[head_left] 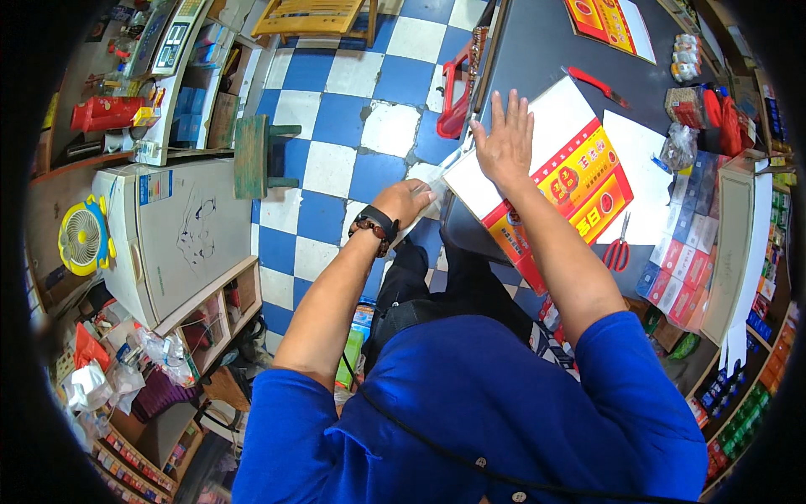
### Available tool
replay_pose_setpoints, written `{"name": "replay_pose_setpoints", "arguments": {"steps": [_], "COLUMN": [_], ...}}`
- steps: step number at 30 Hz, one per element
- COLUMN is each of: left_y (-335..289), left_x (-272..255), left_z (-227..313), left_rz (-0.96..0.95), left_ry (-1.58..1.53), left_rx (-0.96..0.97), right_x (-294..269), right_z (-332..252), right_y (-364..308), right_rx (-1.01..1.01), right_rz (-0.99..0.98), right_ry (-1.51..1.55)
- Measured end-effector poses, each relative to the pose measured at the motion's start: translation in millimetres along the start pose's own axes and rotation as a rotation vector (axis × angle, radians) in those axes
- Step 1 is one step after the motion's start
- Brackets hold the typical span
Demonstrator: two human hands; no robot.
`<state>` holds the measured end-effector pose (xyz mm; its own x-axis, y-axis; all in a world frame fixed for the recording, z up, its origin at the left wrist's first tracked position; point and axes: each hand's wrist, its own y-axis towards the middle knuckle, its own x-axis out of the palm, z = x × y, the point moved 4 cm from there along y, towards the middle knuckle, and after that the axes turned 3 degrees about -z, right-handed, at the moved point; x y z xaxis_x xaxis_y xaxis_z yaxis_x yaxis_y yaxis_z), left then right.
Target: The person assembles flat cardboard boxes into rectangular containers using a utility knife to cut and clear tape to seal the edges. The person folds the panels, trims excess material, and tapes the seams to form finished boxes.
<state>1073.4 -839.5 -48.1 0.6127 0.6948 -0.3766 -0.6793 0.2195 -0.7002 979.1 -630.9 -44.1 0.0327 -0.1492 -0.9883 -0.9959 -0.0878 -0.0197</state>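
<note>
A flat red, yellow and white cardboard box (pixel 571 176) lies on the dark grey table (pixel 537 42), overhanging its near left edge. My right hand (pixel 506 139) presses flat on the box's white part, fingers spread. My left hand (pixel 406 202) is at the box's left corner, closed on something pale and shiny that looks like clear tape or film; what it is I cannot tell. A dark bead bracelet and a band sit on my left wrist.
Red-handled scissors (pixel 618 249) and white paper sheets (pixel 642 172) lie right of the box. A red-handled knife (pixel 596 84) is farther back. Packs fill a shelf (pixel 684 260) at right. A green stool (pixel 252 155), a white fridge (pixel 180 235) and blue-white floor tiles lie left.
</note>
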Motion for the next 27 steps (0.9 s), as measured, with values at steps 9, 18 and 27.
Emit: {"name": "replay_pose_setpoints", "arguments": {"steps": [9,18,27], "left_y": [21,35,25], "left_x": [26,29,25], "left_z": [-38,-52,-26], "left_rz": [-0.067,0.031,-0.098], "left_ry": [-0.361,-0.267,-0.464], "left_rx": [0.023,0.232,0.008], "right_x": [-4,-30,-85], "right_z": [-4,43,295], "right_y": [-3,-30,-232], "right_rx": [0.004,-0.029,0.609], "right_rz": [-0.007,0.117,0.142], "right_ry": [0.01,0.485,0.112]}}
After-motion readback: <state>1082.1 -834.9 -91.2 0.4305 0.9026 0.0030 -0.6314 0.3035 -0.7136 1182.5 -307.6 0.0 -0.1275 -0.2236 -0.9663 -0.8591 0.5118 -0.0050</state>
